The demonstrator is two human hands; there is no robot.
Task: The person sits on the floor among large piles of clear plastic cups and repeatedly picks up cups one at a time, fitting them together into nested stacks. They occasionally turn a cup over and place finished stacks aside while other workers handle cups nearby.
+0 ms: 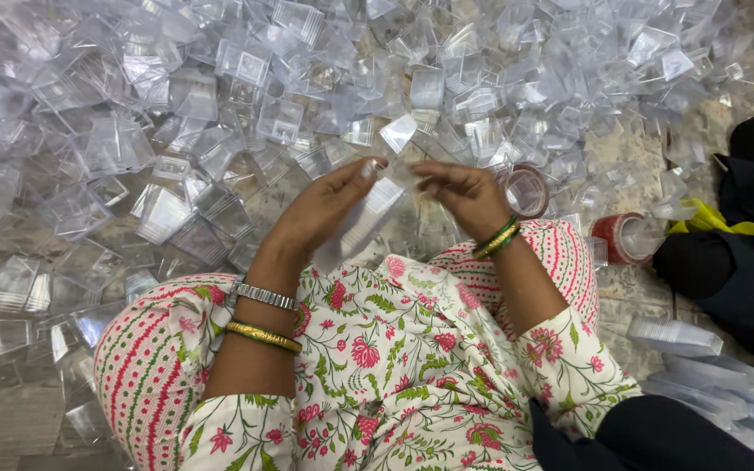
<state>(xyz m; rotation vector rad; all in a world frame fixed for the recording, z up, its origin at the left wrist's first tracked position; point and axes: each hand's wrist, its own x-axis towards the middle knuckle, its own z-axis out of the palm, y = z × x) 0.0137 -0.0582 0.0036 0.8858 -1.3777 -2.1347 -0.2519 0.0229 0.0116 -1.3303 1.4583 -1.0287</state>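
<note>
Left hand (320, 209): fingers curled round a stack of clear plastic boxes (361, 222), thumb on top, the stack tilted from near left up to far right, held above the lap. Silver and gold bangles on the wrist.

Right hand (464, 194): fingers bent and drawn together just beside the far end of the stack; whether it grips anything cannot be told, since any clear piece there is lost against the background. Green and gold bangles on the wrist.

Lap: floral garment (394, 366) in white, pink and green, with striped pink trousers at both knees, filling the near middle.

Floor: stone, covered across the far and left parts by a large heap of loose clear plastic boxes (220, 96), lying at all angles.

Tape rolls: one clear roll of tape (527, 190) just right of the right hand; one red-cored roll (621, 237) farther right, on the floor.

Stacked boxes: nested clear stacks (675, 336) lying on the floor at near right.

Another person: dark clothing and yellow cloth (709, 222) at the right edge, with one hand partly in view.
</note>
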